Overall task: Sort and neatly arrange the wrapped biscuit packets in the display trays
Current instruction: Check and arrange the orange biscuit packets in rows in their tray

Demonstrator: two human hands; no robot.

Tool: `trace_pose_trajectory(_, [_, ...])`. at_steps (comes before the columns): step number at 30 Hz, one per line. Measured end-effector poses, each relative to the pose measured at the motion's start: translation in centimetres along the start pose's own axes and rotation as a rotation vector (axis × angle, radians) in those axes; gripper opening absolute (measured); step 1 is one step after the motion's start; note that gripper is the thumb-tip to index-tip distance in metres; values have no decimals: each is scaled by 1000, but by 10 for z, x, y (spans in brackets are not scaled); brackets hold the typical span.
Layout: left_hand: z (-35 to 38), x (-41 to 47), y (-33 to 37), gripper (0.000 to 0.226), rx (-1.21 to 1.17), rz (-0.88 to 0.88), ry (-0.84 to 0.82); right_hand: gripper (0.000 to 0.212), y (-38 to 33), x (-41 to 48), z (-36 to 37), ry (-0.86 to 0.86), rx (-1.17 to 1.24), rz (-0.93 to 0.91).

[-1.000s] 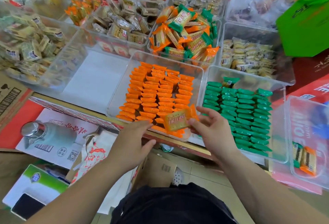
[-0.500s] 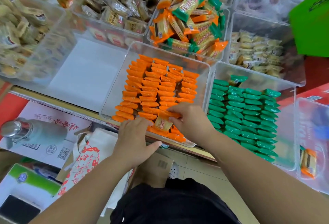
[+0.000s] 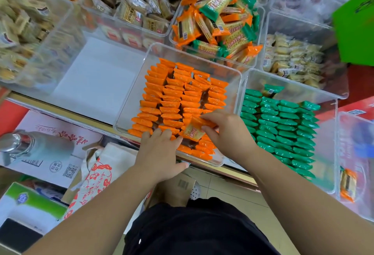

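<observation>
A clear tray [image 3: 232,73] holds several rows of orange-wrapped biscuit packets [image 3: 172,96] standing on edge. My right hand [image 3: 228,131] pinches one orange packet [image 3: 194,131] and holds it tilted among the front rows of that tray. My left hand [image 3: 159,153] lies over the tray's front edge, its straight fingers pressing on the front orange packets. To the right, a second clear tray [image 3: 332,101] holds rows of green-wrapped packets [image 3: 283,121]. Behind both, a bin [image 3: 260,56] is heaped with mixed orange and green packets [image 3: 218,20].
Bins of brown and beige wrapped snacks [image 3: 131,7] fill the back. A far-right tray [image 3: 344,125] holds one orange packet [image 3: 348,186]. A green bag [image 3: 356,30] hangs at top right. Below the counter sit a steel flask [image 3: 26,147], cardboard boxes and a printed bag [image 3: 97,175].
My right hand has carried the orange packet down from above the tray's front edge into the front rows. My left hand has moved up onto the front packets. The view has tilted downward.
</observation>
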State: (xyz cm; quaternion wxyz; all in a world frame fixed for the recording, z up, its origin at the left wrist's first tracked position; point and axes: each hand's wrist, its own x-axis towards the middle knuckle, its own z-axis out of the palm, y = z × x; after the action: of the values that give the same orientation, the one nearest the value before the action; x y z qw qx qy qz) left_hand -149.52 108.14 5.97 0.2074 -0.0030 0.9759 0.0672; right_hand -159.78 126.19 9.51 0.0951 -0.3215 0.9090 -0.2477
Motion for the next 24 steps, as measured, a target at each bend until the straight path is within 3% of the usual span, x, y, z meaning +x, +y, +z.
trace_pose_trajectory(10, [-6, 9, -16, 83, 42, -37, -57, 25, 2, -19, 5, -61, 75, -60])
trace_pose_trajectory(14, [-13, 13, -26, 80, -167, -68, -48, 21, -8, -13, 22, -115, 3, -110])
trace_pose_trajectory(18, [-12, 7, -23, 75, -324, 13, 86, 22, -6, -1, 49, -261, -182, 11])
trace_pose_trajectory(24, [6, -5, -10, 67, -123, 147, 65, 23, 4, 13, 49, -320, -234, -16])
